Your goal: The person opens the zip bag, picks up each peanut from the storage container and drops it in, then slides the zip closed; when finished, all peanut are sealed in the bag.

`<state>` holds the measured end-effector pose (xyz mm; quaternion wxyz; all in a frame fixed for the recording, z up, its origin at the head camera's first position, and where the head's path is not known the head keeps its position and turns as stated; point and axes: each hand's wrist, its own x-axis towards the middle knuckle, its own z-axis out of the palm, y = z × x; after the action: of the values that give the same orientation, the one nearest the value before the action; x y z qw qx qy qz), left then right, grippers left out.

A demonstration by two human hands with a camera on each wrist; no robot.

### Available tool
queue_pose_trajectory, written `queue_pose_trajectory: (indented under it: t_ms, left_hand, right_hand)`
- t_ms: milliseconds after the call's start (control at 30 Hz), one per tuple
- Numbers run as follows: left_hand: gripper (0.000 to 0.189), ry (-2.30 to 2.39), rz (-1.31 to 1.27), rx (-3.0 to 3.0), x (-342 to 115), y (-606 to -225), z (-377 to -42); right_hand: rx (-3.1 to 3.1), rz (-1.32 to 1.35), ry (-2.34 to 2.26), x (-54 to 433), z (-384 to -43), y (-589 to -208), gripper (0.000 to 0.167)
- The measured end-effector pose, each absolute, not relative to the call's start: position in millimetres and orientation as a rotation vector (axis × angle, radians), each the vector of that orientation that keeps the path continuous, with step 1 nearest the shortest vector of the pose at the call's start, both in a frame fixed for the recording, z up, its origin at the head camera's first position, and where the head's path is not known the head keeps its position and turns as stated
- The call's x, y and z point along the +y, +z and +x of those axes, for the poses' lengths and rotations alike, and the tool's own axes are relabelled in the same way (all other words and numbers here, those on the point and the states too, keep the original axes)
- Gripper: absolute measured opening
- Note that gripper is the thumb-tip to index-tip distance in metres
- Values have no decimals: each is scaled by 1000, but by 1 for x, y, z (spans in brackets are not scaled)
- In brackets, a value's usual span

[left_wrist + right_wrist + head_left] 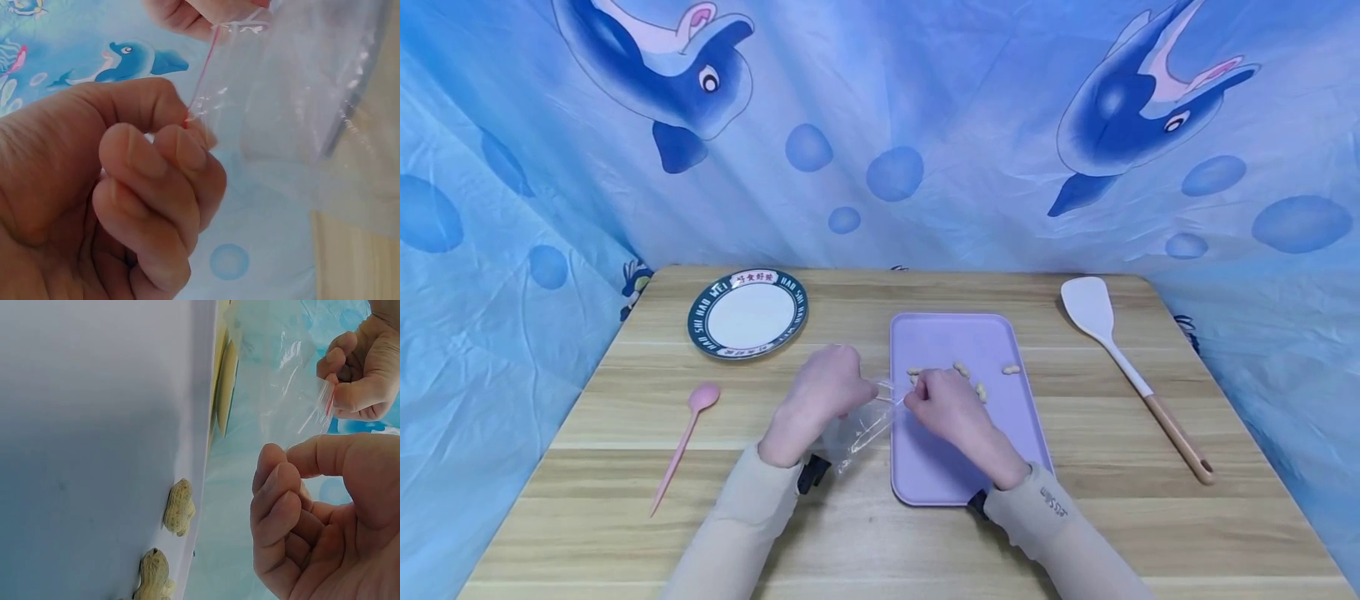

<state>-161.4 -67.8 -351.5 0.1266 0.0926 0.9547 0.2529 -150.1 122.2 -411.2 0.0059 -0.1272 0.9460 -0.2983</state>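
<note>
A clear zip-lock bag [859,429] with a red line along its mouth hangs between the two hands. My left hand [823,383] pinches one end of the mouth between thumb and curled fingers. At the other end, my right hand [951,404] pinches the bag over the left part of a purple tray [932,475]. Several peanuts in their shells [981,392] lie on that tray, some partly behind the right hand. In the right wrist view, peanuts [179,507] show near the tray's edge. No contents can be made out in the bag.
At the back left stands a white plate [751,317] with a dark green lettered rim. A pink spoon [703,397] lies in front of it. On the right is a white turner [1090,308] with a wooden handle. A blue dolphin curtain [955,208] hangs behind the wooden table [865,550].
</note>
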Motion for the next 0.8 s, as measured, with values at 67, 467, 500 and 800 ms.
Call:
queue_pose_trajectory:
  t_ms: [67,467,500,800]
  left_hand:
    - [39,745,266,2790,-68,-353,-162]
    - [42,745,352,2816,-67,-358,-165]
    - [42,740,357,2816,-67,-358,-165]
    - [40,836,367,2836,-65,-360,-164]
  right_hand:
    - [2966,-400,-927,122,-150,-411,27]
    - [2937,-426,-946,122,-151,-411,40]
    - [2935,-424,-947,122,-151,-411,40]
    - [2915,-381,-961,122,-150,-410,39]
